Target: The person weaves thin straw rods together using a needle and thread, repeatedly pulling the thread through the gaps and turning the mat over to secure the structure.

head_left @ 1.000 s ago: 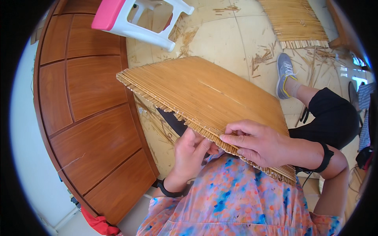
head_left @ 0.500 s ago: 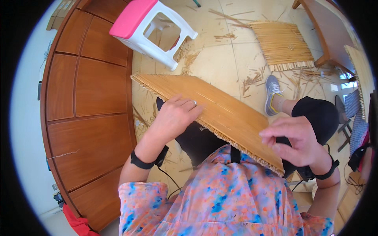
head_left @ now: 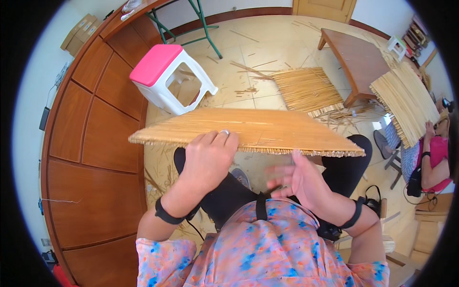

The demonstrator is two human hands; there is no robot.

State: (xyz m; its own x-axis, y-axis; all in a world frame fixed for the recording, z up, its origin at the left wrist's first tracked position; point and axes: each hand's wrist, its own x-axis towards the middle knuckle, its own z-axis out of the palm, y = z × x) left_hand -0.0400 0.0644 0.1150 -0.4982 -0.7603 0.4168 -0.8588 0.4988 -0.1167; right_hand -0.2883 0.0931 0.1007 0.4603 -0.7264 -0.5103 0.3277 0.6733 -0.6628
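In front of my torso is a flat, tan straw mat [head_left: 272, 126], made of thin stalks packed side by side, with bristly cut ends along its near edge. My left hand [head_left: 210, 153] is closed over that near edge, left of its middle, fingers on top; a ring shows on one finger. Just below the edge, further right, my right hand [head_left: 303, 182] has its fingers apart and partly smeared by motion. Its thumb tip is at the edge; whether it touches the mat I cannot tell. The mat's underside is hidden.
Another straw mat [head_left: 308, 88] lies on the floor ahead, among scattered stalks. A pink-topped white stool [head_left: 158, 67] stands beside the wooden cabinet [head_left: 112, 110] at left. A low brown table [head_left: 356, 60] is at far right. Nearby, a seated person holds a straw mat [head_left: 406, 100].
The mat has swung from a slant to nearly level across my front. My right hand has moved left and down, below its near edge. My left hand keeps its grip; the view has tilted up.
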